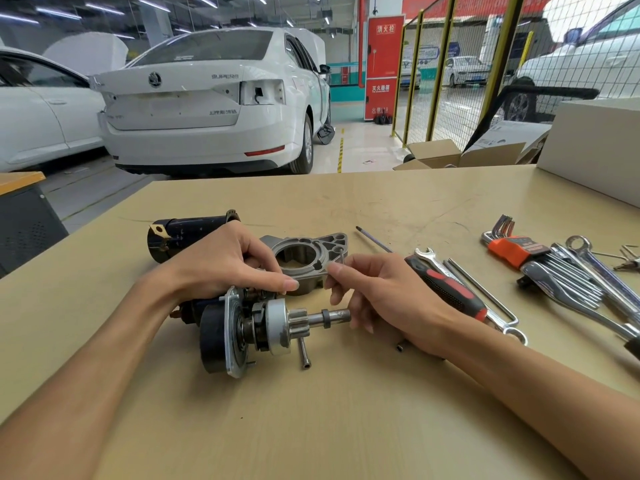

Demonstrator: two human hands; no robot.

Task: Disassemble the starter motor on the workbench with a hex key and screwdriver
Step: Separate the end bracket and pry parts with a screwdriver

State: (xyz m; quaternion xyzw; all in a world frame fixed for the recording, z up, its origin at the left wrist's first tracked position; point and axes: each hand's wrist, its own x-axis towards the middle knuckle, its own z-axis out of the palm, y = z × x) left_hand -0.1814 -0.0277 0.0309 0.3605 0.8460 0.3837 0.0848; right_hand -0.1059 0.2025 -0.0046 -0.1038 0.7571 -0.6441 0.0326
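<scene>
The starter motor lies in parts on the tan workbench [346,410]. A dark cylindrical housing [183,233] lies at the back left. The grey aluminium nose housing [308,252] sits in the middle, open side up. In front lies the armature assembly with pinion gear and shaft [263,327]. My left hand [228,261] rests over the solenoid end of that assembly, fingers reaching toward the nose housing. My right hand [377,296] pinches the nose housing's near edge with thumb and forefinger. Two loose bolts [304,355] lie near the shaft.
A red-and-black screwdriver [446,289], a combination wrench [429,258] and a long hex key [485,292] lie right of my right hand. Farther right are an orange hex key set [512,247] and several wrenches [588,271]. A white box [595,143] stands at the back right.
</scene>
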